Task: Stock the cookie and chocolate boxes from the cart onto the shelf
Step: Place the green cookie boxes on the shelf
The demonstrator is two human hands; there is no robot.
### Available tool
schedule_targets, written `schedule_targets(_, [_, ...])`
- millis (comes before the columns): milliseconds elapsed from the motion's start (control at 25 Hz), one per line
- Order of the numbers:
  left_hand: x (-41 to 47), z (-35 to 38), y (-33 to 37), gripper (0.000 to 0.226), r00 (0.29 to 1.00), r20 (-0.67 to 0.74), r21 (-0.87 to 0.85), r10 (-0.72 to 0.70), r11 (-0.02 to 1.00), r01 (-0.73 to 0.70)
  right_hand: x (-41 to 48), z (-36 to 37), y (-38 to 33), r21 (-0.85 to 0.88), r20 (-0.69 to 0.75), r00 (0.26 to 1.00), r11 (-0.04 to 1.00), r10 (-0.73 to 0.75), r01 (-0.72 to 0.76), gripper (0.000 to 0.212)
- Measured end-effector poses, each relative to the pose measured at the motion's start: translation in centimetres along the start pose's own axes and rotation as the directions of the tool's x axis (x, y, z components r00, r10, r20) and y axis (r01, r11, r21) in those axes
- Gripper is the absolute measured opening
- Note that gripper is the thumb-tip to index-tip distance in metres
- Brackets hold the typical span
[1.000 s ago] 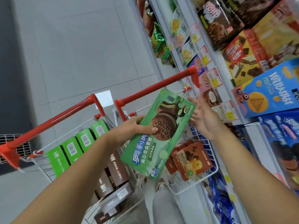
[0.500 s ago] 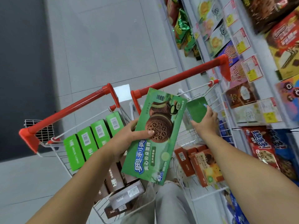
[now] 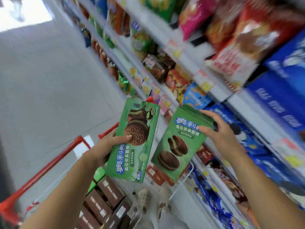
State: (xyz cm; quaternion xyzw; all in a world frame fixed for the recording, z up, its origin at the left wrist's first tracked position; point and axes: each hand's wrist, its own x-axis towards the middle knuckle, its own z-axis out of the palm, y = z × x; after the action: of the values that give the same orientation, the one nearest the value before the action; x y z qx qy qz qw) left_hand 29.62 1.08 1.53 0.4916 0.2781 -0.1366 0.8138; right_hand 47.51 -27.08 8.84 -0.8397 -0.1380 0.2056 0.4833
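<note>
View: head camera, aimed down a store aisle; the shelf side is blurred.
Left hand (image 3: 109,144): grips the left green cookie box (image 3: 133,141) by its left long edge, thumb pressed flat on the printed cookie, fingers hidden behind the box.
Left green cookie box: nearly upright with a slight tilt, front facing the camera, held above the cart (image 3: 49,164).
Right hand (image 3: 216,129): pinches the right green cookie box (image 3: 179,142) at its upper right corner, thumb on the front face, fingers over the top edge.
Right green cookie box: tilted, logo end uppermost, just beside the left box, held in the air in front of the shelf (image 3: 221,95).
Cart: red handle bars at lower left; brown boxes (image 3: 102,200) in rows inside, a green box (image 3: 99,175) beside them, orange-red boxes (image 3: 156,176) below the two held boxes.
Shelf: runs up the right side, with blue boxes (image 3: 272,100) near the right hand and snack bags (image 3: 194,15) higher up.
</note>
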Motion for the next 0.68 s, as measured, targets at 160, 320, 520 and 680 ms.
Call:
schedule_targets(160, [-2.2, 7.1, 5.9, 0.098, 0.974, 0.216, 0.092, 0.069, 0.992, -0.091, -6.0, -6.1, -5.5, 0.261, -0.07, 0.998, 0.965, 0.002, 0.017, 0.056])
schedule_targets(320, [-5.1, 15.0, 8.7, 0.095, 0.93, 0.352, 0.153, 0.109, 0.973, -0.172, -12.3, -11.0, -8.6, 0.418, -0.329, 0.945, 0.897, 0.001, 0.144, 0.053])
schedule_targets(520, [-8.5, 23.6, 8.7, 0.106, 0.885, 0.439, 0.244, 0.157, 0.927, -0.286, -21.2, -16.8, -9.3, 0.473, -0.545, 0.838, 0.817, -0.023, 0.33, 0.057])
schedule_targets(680, [-13.1, 32.2, 5.8, 0.102, 0.866, 0.458, 0.236, 0.202, 0.911, -0.337, -29.3, -22.2, -8.5, 0.469, -0.668, 0.744, 0.763, -0.023, 0.445, 0.032])
